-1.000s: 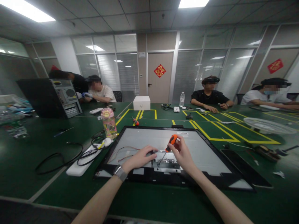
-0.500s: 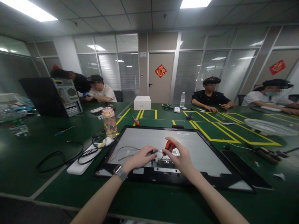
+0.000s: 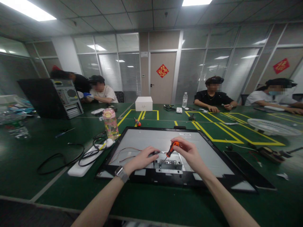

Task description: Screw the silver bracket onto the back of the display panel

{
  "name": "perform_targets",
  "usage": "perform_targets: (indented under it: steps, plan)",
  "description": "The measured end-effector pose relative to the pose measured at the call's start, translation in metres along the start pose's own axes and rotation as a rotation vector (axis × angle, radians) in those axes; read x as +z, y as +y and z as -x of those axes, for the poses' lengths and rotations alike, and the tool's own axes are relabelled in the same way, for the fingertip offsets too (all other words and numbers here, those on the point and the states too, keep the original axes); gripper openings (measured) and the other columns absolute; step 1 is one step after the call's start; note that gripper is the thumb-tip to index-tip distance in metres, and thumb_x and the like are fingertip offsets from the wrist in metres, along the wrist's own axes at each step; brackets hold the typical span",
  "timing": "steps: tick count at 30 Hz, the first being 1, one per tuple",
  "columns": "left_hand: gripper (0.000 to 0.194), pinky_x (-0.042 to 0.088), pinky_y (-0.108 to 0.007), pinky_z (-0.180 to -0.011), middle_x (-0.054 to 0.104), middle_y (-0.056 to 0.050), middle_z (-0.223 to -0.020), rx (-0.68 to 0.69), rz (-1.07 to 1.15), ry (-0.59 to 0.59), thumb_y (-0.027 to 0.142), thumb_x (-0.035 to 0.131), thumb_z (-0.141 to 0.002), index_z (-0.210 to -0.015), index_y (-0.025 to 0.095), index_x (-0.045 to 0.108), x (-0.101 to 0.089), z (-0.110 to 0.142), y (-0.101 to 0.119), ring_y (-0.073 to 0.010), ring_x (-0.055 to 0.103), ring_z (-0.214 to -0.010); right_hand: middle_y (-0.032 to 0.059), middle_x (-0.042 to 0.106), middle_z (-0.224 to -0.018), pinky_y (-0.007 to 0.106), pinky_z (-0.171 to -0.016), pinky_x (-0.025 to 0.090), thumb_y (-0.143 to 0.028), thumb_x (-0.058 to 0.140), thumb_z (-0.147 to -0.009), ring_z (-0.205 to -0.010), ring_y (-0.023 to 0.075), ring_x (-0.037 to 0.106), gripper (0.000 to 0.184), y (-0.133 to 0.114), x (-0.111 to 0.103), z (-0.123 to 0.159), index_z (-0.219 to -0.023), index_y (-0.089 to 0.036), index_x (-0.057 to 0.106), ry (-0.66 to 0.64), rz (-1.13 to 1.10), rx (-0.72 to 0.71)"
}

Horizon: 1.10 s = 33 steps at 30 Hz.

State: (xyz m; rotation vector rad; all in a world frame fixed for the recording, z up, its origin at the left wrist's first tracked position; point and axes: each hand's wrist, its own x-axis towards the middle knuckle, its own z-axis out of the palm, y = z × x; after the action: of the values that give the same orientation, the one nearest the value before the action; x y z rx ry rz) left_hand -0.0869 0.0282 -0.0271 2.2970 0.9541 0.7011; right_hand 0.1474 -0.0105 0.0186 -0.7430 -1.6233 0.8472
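My right hand (image 3: 189, 151) grips an orange and black screwdriver (image 3: 172, 148) by its handle. The thin shaft slants down to the left, its tip at the lower left of a silver metal bracket (image 3: 171, 164). That bracket sits near the close edge of a flat display panel (image 3: 201, 148), grey-backed with a black frame, lying on the table. My left hand (image 3: 144, 158), with a watch on its wrist, has thumb and fingers closed at the bracket's upper left corner; the exact contact is partly hidden. Thin wires (image 3: 123, 150) run across the panel beside it.
A pink bottle (image 3: 110, 124) and a white power strip (image 3: 82, 162) with black cable stand left of the panel. Another screwdriver (image 3: 137, 122) lies beyond it. A dark flat slab (image 3: 248, 170) is at the right. Several people sit across the green table; a computer tower (image 3: 47, 97) stands left.
My right hand has shifted slightly right and tipped the screwdriver further over, with its handle now leaning right. The left hand stays nearly in place at the bracket.
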Motion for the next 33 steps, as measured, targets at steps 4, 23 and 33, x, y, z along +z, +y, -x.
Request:
perform_targets:
  steps: [4, 23, 33]
  plan:
    - [0.033, 0.038, -0.031, -0.099, 0.059, -0.005, -0.118, 0.004, -0.001, -0.007, 0.041, 0.045, -0.094, -0.12, 0.023, 0.058, 0.0005, -0.0011, -0.0013, -0.0194, 0.053, -0.111, 0.0067, 0.069, -0.105, 0.042, -0.093, 0.049, -0.035, 0.06, -0.086, -0.102, 0.0233, 0.064, 0.031, -0.0022, -0.0011, 0.0016, -0.115, -0.026, 0.064, -0.11, -0.093, 0.063]
    - [0.034, 0.037, -0.031, -0.1, 0.058, -0.005, -0.119, 0.013, 0.018, -0.014, 0.041, 0.044, -0.095, -0.12, 0.023, 0.058, -0.0014, -0.0004, -0.0011, -0.019, 0.052, -0.112, 0.0039, 0.067, -0.092, 0.034, -0.078, 0.057, -0.031, 0.064, -0.081, -0.08, 0.0185, 0.067, 0.028, -0.0001, 0.0009, -0.0006, -0.109, -0.025, 0.066, 0.071, 0.219, -0.097]
    - [0.034, 0.038, -0.031, -0.1, 0.058, -0.005, -0.119, 0.004, 0.019, -0.008, 0.041, 0.044, -0.095, -0.12, 0.023, 0.058, -0.0006, 0.0002, -0.0017, -0.0193, 0.052, -0.112, 0.0072, 0.065, -0.101, 0.037, -0.08, 0.056, -0.029, 0.064, -0.082, -0.086, 0.0211, 0.064, 0.023, 0.0003, 0.0048, 0.0022, -0.105, -0.025, 0.065, 0.04, 0.302, -0.168]
